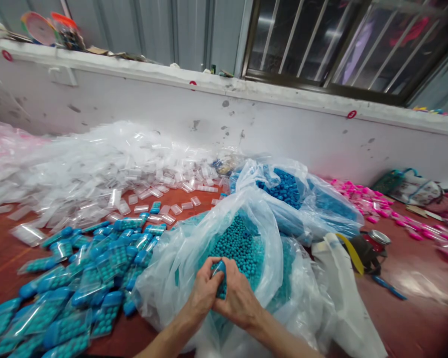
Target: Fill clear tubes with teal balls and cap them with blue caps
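Observation:
Both hands meet over the mouth of an open plastic bag [271, 219] holding small teal balls [235, 243]. Between the fingers is a small blue-topped container [219, 268], mostly covered by them. My left hand [204, 287] grips it from the left, thumb and fingers closed. My right hand [237, 293] closes round its right side. To the left lies a heap of clear, flat containers with blue caps [110, 308], filled with teal balls.
Behind the ball bag stands a bag of blue caps [283, 189]. Clear empty containers [115, 164] are piled at back left. Pink pieces [362, 196] lie at right, near a lidded jar [377, 241], a blue tool [389, 287] and a white sack [343, 293]. A wall runs behind.

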Demonstrator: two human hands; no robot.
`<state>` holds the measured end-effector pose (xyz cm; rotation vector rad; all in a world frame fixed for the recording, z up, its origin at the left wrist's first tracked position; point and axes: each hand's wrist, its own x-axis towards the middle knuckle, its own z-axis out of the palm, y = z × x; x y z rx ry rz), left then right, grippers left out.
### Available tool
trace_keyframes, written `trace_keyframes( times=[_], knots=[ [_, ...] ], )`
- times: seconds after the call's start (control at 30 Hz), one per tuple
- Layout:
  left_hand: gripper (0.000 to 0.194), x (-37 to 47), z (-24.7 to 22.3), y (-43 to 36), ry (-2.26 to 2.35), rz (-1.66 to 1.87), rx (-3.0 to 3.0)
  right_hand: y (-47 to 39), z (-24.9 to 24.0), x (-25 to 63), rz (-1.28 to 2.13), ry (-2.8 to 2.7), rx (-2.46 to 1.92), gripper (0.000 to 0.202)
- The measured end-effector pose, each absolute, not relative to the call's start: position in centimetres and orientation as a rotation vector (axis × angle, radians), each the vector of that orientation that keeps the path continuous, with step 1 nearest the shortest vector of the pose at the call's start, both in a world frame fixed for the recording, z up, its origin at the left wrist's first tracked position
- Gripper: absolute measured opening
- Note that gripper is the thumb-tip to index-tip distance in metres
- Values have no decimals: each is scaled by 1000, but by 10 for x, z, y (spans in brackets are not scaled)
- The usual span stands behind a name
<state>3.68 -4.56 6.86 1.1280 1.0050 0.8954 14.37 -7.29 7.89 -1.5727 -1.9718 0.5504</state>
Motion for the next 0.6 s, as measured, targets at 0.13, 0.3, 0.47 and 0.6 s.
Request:
trace_keyframes(
  times=[0.13,0.3,0.47,0.6],
  knots=[
    [22,39,62,-47,1130,941,1255,-78,70,137,599,-1969,-1653,74],
    [27,14,76,-47,1239,944,1454,-73,77,145,963,-2041,-1463,87],
    [46,-65,118,-19,1688,971,1805,-26,89,178,836,-2202,-1557,40],
    [60,-105,133,2,2323,1075,2096,35,89,192,645,-1967,-2027,27]
  ],
)
